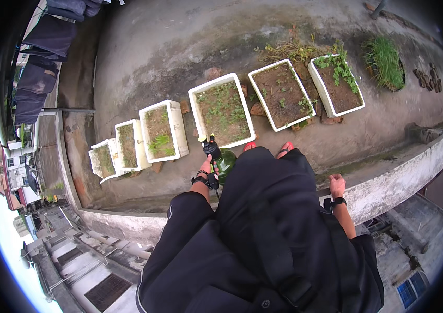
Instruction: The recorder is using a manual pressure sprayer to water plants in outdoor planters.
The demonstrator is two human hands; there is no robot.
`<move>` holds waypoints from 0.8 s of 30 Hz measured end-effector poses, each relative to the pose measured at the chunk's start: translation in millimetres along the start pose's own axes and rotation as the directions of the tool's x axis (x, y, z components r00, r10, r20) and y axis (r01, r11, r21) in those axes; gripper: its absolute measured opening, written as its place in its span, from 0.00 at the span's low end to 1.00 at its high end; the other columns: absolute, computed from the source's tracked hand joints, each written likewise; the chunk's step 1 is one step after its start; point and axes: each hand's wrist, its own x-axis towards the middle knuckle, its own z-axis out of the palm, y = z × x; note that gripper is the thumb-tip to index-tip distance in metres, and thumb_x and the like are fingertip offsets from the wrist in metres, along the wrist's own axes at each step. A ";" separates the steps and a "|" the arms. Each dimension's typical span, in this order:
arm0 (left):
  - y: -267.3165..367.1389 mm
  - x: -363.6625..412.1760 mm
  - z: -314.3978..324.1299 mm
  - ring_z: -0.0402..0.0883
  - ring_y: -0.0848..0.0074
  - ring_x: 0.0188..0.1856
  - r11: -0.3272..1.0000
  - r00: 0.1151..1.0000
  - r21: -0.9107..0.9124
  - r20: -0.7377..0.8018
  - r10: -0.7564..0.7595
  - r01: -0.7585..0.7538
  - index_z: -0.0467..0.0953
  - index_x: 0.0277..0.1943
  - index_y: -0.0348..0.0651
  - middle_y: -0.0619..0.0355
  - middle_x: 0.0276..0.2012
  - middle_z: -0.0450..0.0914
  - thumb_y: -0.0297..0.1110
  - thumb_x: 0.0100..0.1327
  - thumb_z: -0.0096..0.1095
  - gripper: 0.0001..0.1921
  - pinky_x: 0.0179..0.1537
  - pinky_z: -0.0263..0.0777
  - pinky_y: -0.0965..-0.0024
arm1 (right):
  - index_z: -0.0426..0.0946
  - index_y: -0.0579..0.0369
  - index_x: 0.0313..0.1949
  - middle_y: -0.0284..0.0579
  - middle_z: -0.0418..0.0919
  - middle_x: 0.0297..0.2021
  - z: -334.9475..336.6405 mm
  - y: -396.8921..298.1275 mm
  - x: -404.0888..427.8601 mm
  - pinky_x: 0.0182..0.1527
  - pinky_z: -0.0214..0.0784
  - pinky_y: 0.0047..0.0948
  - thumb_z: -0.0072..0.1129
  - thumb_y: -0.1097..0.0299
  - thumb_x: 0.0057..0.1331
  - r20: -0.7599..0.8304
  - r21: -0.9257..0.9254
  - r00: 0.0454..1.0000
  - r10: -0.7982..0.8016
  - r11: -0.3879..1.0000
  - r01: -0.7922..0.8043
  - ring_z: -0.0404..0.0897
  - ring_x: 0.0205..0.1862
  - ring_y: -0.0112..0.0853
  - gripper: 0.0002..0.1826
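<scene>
My left hand (210, 167) grips a pressure sprayer by its black handle. The sprayer has a translucent green bottle (227, 166), a black head (211, 149) and a yellow nozzle (202, 138). Its nozzle is beside the near left corner of a white foam planter box (253, 133), which holds soil and small green plants (225, 103). Out to the right, my right hand (337, 184) hangs above the low concrete parapet (385, 187), fingers loosely curled. Its palm is hidden, and nothing shows protruding from it.
More foam boxes of soil and plants, including a leafy box (362, 105), form a row, some beside bricks (258, 109). A pot of grassy plants (385, 64) stands at right. Dark clothes (35, 78) hang at upper left. Rooftops (100, 270) lie beyond the parapet.
</scene>
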 end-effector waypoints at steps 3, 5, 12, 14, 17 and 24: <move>3.4 16.0 -30.1 0.72 0.67 0.18 0.993 0.999 0.115 0.042 0.001 -0.006 0.69 0.41 0.46 0.56 0.20 0.72 0.67 0.58 0.44 0.29 0.20 0.64 0.64 | 0.78 0.52 0.37 0.48 0.80 0.38 12.9 -13.1 -17.4 0.52 0.63 0.38 0.56 0.56 0.53 -0.016 0.053 1.000 0.007 0.999 -0.006 0.73 0.48 0.44 0.16; 4.0 28.2 -41.6 0.72 0.68 0.18 0.985 0.997 0.165 0.075 0.032 -0.044 0.70 0.40 0.45 0.57 0.20 0.72 0.66 0.59 0.44 0.29 0.20 0.65 0.64 | 0.79 0.55 0.34 0.51 0.80 0.34 26.0 -20.5 -30.4 0.47 0.67 0.36 0.57 0.57 0.51 -0.088 -0.027 0.996 -0.012 1.000 0.009 0.78 0.42 0.44 0.16; -8.2 74.1 -75.5 0.72 0.69 0.18 0.931 0.982 0.313 0.083 0.173 -0.190 0.72 0.38 0.39 0.56 0.20 0.73 0.65 0.60 0.45 0.30 0.22 0.69 0.67 | 0.79 0.54 0.35 0.49 0.80 0.35 65.1 -36.2 -65.6 0.48 0.66 0.39 0.57 0.54 0.52 -0.085 -0.156 0.995 -0.061 0.987 0.047 0.76 0.44 0.45 0.18; -8.8 88.6 -92.4 0.74 0.69 0.18 0.861 0.967 0.442 0.085 0.239 -0.251 0.72 0.41 0.33 0.53 0.21 0.74 0.65 0.60 0.42 0.35 0.24 0.70 0.67 | 0.79 0.51 0.37 0.46 0.80 0.38 63.9 -48.5 -77.3 0.52 0.63 0.39 0.56 0.53 0.52 -0.061 -0.182 0.998 -0.031 0.983 0.020 0.73 0.47 0.44 0.18; -7.3 90.6 -102.7 0.75 0.69 0.19 0.834 0.957 0.470 0.150 0.247 -0.289 0.72 0.42 0.32 0.53 0.21 0.74 0.65 0.61 0.41 0.35 0.24 0.70 0.67 | 0.79 0.48 0.39 0.44 0.79 0.41 59.1 -63.1 -97.9 0.56 0.58 0.38 0.55 0.51 0.53 -0.042 -0.225 0.999 0.022 0.974 -0.031 0.68 0.52 0.43 0.19; -10.0 74.3 -105.0 0.74 0.70 0.19 0.866 0.972 0.444 0.159 0.175 -0.229 0.71 0.43 0.37 0.54 0.20 0.74 0.67 0.59 0.42 0.35 0.24 0.68 0.69 | 0.79 0.46 0.39 0.47 0.73 0.49 74.4 -50.0 -118.4 0.64 0.43 0.40 0.57 0.50 0.50 -0.159 -0.246 0.987 -0.024 0.969 -0.017 0.58 0.61 0.43 0.20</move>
